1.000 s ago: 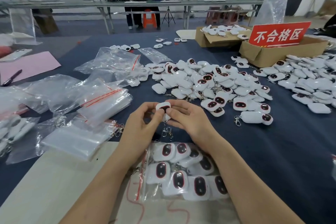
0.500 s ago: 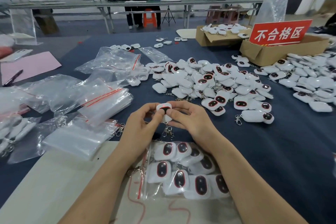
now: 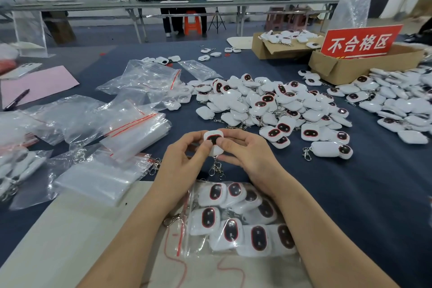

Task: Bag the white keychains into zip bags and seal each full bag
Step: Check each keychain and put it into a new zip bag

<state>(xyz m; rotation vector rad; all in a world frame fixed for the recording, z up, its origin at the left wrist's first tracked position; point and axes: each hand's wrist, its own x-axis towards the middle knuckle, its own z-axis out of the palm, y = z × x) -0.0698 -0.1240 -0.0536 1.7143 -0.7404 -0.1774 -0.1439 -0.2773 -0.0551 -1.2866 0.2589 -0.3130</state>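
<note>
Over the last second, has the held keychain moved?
No. The left hand and right hand still hold the keychain in place, just beyond the filled zip bag.

We see a red sign (image 3: pixel 361 42) at a cardboard box (image 3: pixel 350 69), a pink sheet (image 3: pixel 39 84), a pen (image 3: pixel 16 100), an orange stool (image 3: pixel 192 23) beyond

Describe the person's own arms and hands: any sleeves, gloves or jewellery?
Both are bare. The left hand and right hand wear no gloves, and no rings show. The left forearm and right forearm show no sleeves, watch or bracelet as far up as the frame reaches.
</note>
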